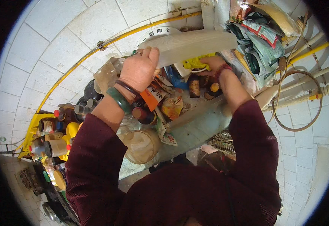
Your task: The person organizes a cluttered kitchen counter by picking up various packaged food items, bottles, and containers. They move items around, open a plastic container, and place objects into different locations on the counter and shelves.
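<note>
My left hand (142, 67) is closed on the left end of a long translucent whitish plastic piece (192, 43), tilted over the cluttered counter. Under its right part, my right hand (214, 65) reaches among the goods, its fingers at a bright yellow plastic package (195, 62); whether they grip it is not clear. Close by lie a blue plastic bag (177, 79) and a white item with a curved edge. Below these stand small dark bottles (194, 87). An orange and white packet (152, 97) lies beneath my left wrist.
Bottles and jars (55, 148) crowd the left. A round tub (141, 147) stands near the counter's front edge. Bags (259, 48) hang at the upper right beside pipes and a looped hose (318, 113). A yellow pipe (68, 72) runs along the tiled wall. A wire rack (223, 142) sits below.
</note>
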Demonstrator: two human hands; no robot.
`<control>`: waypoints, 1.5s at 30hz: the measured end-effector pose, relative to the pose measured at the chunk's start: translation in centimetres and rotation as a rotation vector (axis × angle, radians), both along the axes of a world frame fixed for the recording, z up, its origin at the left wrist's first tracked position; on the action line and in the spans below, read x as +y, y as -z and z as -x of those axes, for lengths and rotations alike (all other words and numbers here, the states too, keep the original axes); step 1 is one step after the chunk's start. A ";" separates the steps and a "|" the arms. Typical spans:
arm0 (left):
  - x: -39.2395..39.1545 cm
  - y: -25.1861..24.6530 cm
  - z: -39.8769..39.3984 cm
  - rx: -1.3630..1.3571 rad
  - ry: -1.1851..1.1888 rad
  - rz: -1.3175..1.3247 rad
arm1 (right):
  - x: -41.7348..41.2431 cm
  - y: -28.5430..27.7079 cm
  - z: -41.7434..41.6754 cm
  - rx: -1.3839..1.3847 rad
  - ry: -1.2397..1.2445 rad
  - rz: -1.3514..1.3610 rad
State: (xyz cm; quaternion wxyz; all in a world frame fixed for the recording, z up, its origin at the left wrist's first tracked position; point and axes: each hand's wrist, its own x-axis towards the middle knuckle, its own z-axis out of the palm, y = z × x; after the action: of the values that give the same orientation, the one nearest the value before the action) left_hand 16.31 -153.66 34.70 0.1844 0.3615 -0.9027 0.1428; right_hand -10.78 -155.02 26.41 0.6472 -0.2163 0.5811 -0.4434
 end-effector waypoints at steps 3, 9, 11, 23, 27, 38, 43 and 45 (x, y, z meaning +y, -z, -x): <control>0.3 -0.1 -0.2 -0.020 -0.019 -0.002 | -2.4 2.8 -0.1 -0.051 0.011 -0.115; 0.1 0.4 -0.5 0.001 0.062 0.013 | 0.5 -0.4 -0.2 -0.076 0.102 0.088; -0.1 0.4 -0.5 0.000 0.033 0.003 | 2.0 -0.2 0.6 0.022 -0.039 0.027; 0.1 0.9 -0.9 0.052 0.043 -0.052 | 24.5 2.9 0.4 -0.338 -0.316 -0.118; 0.9 2.8 -0.6 -0.034 0.175 0.089 | 24.3 8.1 -2.5 0.166 -0.261 -0.137; 2.5 5.3 1.6 -0.300 0.087 -0.404 | 25.7 7.5 -2.1 -0.039 -0.257 -0.243; 3.4 1.9 -1.4 0.066 0.079 -0.448 | 25.5 5.3 1.1 0.540 -0.204 -0.110; 3.7 0.9 -3.3 0.218 0.062 -0.369 | 23.5 3.6 1.0 0.961 -0.126 0.173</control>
State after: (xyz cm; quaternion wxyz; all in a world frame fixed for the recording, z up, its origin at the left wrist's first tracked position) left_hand 19.63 -149.97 33.75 0.2159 0.3744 -0.8990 -0.0708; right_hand -11.73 -131.47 22.76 0.3114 -0.4840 0.7608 -0.3000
